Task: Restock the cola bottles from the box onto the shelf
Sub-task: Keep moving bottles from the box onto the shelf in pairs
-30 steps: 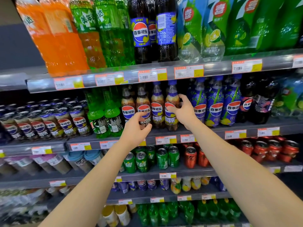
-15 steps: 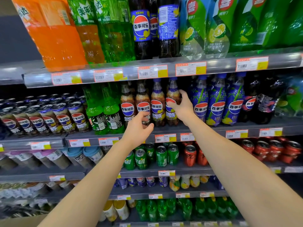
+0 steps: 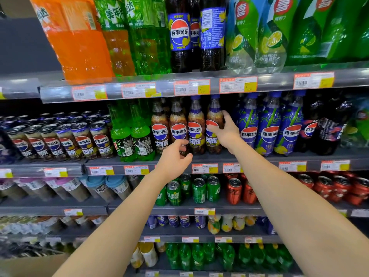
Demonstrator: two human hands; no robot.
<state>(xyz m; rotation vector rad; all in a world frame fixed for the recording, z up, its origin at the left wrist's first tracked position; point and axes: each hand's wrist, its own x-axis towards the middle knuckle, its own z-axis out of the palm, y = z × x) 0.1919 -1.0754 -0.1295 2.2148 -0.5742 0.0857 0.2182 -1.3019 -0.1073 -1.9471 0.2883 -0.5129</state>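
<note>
Brown cola bottles (image 3: 196,126) stand in a tight row on the middle shelf (image 3: 265,155). The right hand (image 3: 226,133) has its grip wrapped round the end cola bottle (image 3: 213,116) (the one next to the blue bottles (image 3: 269,124)). The left hand (image 3: 172,159) hangs just in front of the row, its grip loose and half curled, holding nothing I can see. The bottles are tall and thin, and they touch each other. A hard push could knock one into the next, and some could tip off the front edge.
</note>
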